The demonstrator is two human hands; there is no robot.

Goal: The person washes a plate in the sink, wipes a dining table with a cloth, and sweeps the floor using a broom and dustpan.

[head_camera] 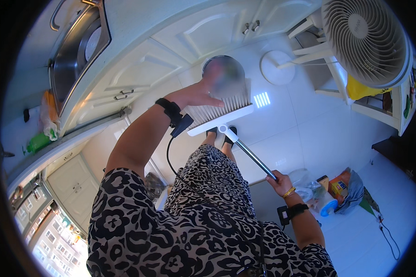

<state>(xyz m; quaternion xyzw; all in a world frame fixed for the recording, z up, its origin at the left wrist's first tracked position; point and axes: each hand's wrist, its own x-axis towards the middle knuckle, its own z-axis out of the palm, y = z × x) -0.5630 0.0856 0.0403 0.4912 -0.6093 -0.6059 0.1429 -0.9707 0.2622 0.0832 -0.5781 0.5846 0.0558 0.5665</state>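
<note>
My right hand (280, 181) is closed around the metal handle of a broom (220, 120), near the lower right of the middle. The broom's white head is raised in front of me, its pale bristles pointing away from my body. Over those bristles reaches my left hand (201, 91), thumb extended along them; its fingers are partly blurred, so whether they touch the bristles I cannot tell. Behind the bristles a round bin (223, 59) stands by the cabinets, its inside blurred.
A white fan (365, 41) stands at the upper right on a white shelf unit (374, 116). White cabinets (208, 34) and a counter with a metal sink (69, 64) run along the upper left. Plastic bags (352, 197) and packages lie at the right. A round white base (277, 67) rests on the tiled floor.
</note>
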